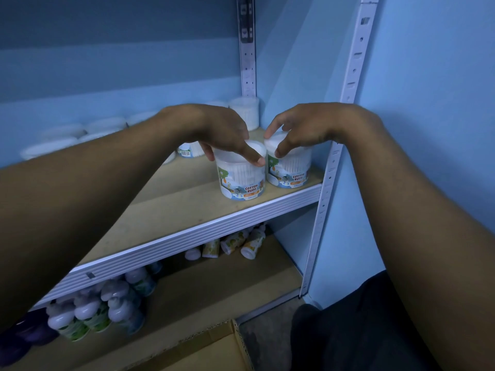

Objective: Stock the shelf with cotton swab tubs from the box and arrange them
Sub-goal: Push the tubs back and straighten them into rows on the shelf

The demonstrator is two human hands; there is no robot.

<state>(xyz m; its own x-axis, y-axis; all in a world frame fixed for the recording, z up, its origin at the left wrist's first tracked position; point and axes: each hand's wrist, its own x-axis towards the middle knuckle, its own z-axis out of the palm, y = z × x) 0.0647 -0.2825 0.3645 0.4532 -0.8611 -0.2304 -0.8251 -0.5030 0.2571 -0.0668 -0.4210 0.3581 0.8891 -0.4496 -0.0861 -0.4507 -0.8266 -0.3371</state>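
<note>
Two clear round plastic tubs with white lids and "COTTON BUDS" labels stand side by side at the near right end of the tan board shelf with its ribbed white front rail (203, 231). The left tub (241, 180) and the right tub (290, 168) touch or nearly touch; I cannot tell which. Each sits close to the front edge.

The left hand (222, 131) comes down over the left tub, its fingers curled round the lid rim, thumb on the near side, so it grips the tub from above. The right hand (302, 127) does the same on the right tub, fingers spread and bent over the lid, index tip at the far rim and thumb at the near rim.

More white-lidded tubs (245, 111) stand along the far wall of the shelf, with a blurred row further left. On the lower shelf lie small white-capped bottles (117, 303), some tipped on their sides. A corner of the brown cardboard box (214, 352) shows at the bottom.

The step looks like squaring the pair in line. The risks, as I judge them: a grip on the lid alone may pop it loose if the tub is lifted; a nudge toward the near side could push a tub over the rail; and turning one tub may drag its neighbour out of line.
</note>
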